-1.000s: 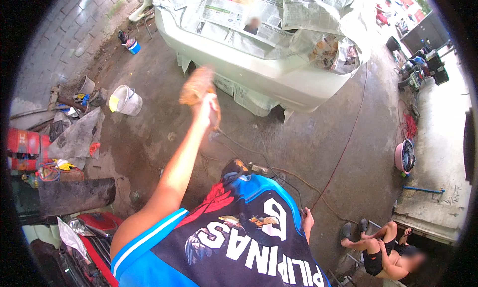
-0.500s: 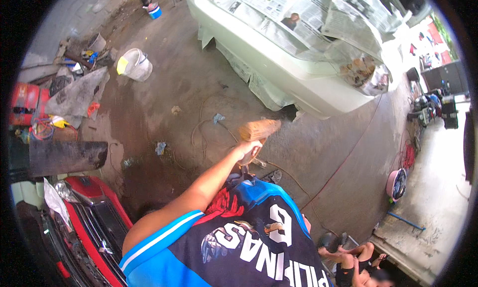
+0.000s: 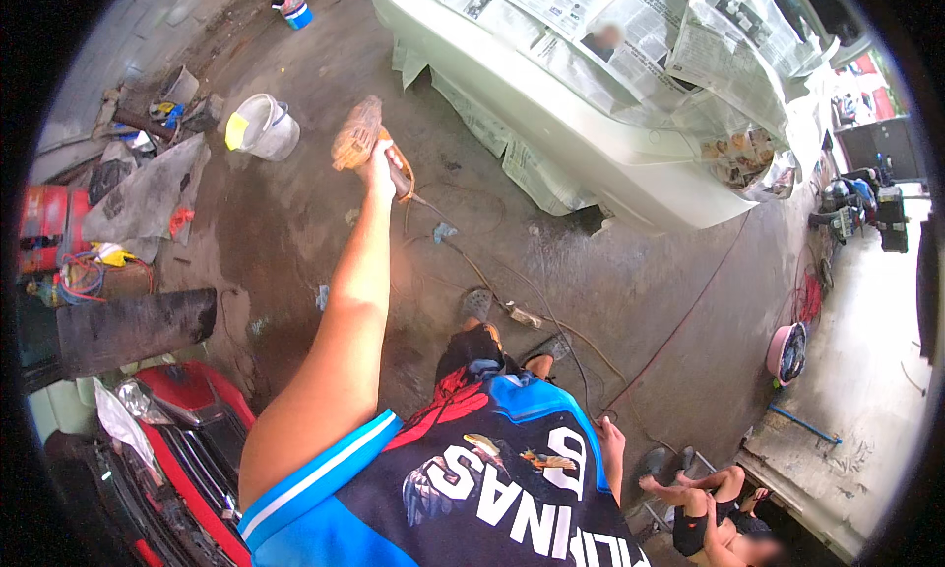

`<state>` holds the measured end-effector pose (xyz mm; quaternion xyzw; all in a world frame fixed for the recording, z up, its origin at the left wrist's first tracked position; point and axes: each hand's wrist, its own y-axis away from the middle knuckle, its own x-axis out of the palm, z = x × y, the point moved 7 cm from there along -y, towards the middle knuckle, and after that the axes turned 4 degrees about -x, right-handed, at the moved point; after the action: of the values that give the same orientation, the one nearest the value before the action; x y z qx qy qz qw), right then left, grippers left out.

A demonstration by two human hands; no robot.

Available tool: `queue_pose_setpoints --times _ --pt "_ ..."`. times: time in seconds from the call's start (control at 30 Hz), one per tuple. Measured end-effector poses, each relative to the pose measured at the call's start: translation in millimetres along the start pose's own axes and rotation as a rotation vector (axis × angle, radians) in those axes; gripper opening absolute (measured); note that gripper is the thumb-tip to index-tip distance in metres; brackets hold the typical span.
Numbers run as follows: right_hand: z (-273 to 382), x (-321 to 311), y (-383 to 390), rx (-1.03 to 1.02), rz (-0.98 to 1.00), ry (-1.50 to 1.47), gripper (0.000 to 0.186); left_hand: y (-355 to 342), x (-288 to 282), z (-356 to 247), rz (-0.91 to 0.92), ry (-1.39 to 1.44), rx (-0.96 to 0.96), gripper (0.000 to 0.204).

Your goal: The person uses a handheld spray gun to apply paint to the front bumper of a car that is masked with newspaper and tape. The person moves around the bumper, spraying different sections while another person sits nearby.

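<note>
My left hand (image 3: 379,168) grips the handle of a worn orange, pistol-shaped corded power tool (image 3: 356,139). Arm stretched forward, I hold it above the floor near a white bucket (image 3: 268,129). Its working end is not clear. A dark power cord (image 3: 536,289) trails from the handle back toward my right side. There my right hand (image 3: 610,444) is low beside my jersey, fingers curled where the cord meets it. Part of that hand is hidden by the jersey.
A pale car body (image 3: 591,163) masked with newspaper stands ahead. A red-trimmed bumper (image 3: 187,449) lies at left. Cables and an extension socket (image 3: 525,317) cross the floor by my feet. A person (image 3: 719,518) sits at lower right, near a pink basin (image 3: 786,353).
My left hand has swung the power tool forward and left, away from my body. My feet and more of my right hand have come into view.
</note>
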<state>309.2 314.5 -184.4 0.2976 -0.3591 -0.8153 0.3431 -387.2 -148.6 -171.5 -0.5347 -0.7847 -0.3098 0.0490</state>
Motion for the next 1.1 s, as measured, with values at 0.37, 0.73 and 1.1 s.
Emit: queue_pose_setpoints --times 0.37,0.73,1.1 --pt "-7 7 -20 0.029 -0.101 0.005 0.038 186 31 81 0.699 -0.457 -0.352 0.016" --pt "7 58 -42 -0.117 0.033 0.183 0.038 -13 80 -165 0.195 -0.246 0.299 0.013" --pt "-24 42 -47 -0.168 -0.286 0.346 0.027 97 5 25 0.152 -0.470 -0.159 0.011"
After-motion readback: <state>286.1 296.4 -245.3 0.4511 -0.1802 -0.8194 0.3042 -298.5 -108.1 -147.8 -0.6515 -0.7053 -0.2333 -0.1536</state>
